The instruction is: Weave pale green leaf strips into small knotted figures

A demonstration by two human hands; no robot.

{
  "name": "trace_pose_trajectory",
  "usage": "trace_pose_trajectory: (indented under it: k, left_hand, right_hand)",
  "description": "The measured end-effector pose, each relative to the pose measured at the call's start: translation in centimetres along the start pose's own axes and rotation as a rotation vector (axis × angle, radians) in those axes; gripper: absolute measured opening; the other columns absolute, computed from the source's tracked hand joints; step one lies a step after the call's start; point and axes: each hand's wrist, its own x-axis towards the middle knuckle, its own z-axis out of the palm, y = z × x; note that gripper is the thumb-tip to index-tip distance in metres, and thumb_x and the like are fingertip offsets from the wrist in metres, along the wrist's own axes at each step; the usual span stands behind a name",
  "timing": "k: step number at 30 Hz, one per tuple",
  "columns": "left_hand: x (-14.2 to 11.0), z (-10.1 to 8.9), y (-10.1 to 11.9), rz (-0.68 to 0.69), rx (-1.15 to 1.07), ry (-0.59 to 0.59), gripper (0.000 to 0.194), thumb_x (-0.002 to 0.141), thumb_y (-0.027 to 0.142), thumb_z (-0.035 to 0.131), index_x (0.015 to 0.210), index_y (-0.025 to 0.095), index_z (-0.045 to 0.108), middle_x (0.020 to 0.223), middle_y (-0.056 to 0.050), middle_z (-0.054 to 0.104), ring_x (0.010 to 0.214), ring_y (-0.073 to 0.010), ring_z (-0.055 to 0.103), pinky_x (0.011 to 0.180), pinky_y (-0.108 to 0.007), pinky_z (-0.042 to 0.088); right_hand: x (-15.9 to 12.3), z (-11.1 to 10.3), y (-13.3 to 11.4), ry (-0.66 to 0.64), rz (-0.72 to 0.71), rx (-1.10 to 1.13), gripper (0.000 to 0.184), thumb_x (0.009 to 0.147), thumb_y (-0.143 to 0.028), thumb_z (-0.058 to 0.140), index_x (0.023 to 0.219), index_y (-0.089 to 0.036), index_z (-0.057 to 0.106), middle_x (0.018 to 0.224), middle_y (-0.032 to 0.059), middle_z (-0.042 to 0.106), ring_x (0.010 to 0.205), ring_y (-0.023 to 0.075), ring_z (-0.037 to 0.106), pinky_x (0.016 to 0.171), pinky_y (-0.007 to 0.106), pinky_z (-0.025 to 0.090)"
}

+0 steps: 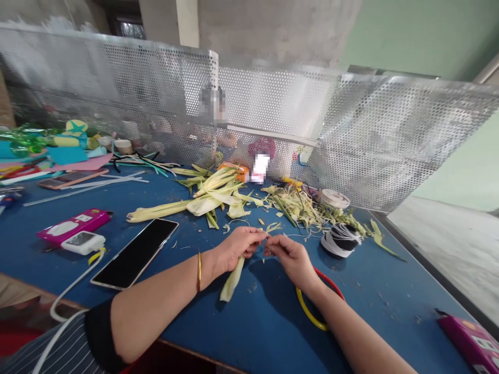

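My left hand (244, 243) is closed around a pale green corn husk (233, 283), whose wide end hangs down below the palm. Shredded husk strips (273, 227) stick out past the fingertips. Close beside it, my right hand (286, 253) pinches at the same end, fingertips almost meeting the left ones; what lies between them is too small to tell. Just beyond the hands is a heap of corn husks (212, 200). A spool of white cord (340, 240) stands to the right. Under my right forearm lies a red and yellow ring (306, 311).
A dark-screened phone (136, 253), a magenta box (76, 227) and a white cabled device (83, 241) lie at left. Husk scraps (298, 205) and a white tape roll (334, 198) sit at back right. A perforated metal screen (268, 98) borders the blue table (374, 311). Another magenta box (468, 340) lies right.
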Motion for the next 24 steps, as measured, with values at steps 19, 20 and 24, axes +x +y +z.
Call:
trace_pose_trajectory:
  k: [19,20,24]
  left_hand:
    - [-0.1,-0.6,1.1,0.135,-0.005,0.231,0.022,0.064,0.028,0.078,0.070,0.015,0.062,0.046,0.010,0.034,0.041,-0.0031,0.021,0.043,-0.023,0.012]
    - [-0.1,-0.5,1.1,0.140,0.006,0.231,0.022,0.064,0.029,0.079,0.070,0.015,0.062,0.046,0.010,0.034,0.041,-0.0032,0.021,0.043,-0.023,0.013]
    - [-0.3,-0.6,1.3,0.159,0.042,0.240,0.024,0.061,0.031,0.078,0.070,0.015,0.063,0.047,0.011,0.033,0.042,-0.0034,0.020,0.044,-0.022,0.013]
  right_hand:
    - [-10.1,-4.8,-1.1,-0.032,0.320,-1.274,0.042,0.082,-0.012,0.052,0.124,-0.015,0.057,0.095,0.0112,0.067,0.085,0.0246,0.068,0.068,0.030,0.042]
    - [-10.1,-4.7,-0.9,-0.017,0.319,-1.271,0.045,0.080,-0.010,0.052,0.125,-0.014,0.057,0.095,0.0121,0.067,0.084,0.0246,0.067,0.067,0.030,0.042]
    - [-8.8,-5.6,-1.1,0.015,0.408,-1.024,0.053,0.072,-0.014,0.058,0.125,-0.014,0.057,0.084,0.0090,0.069,0.072,0.0232,0.064,0.063,0.031,0.039]
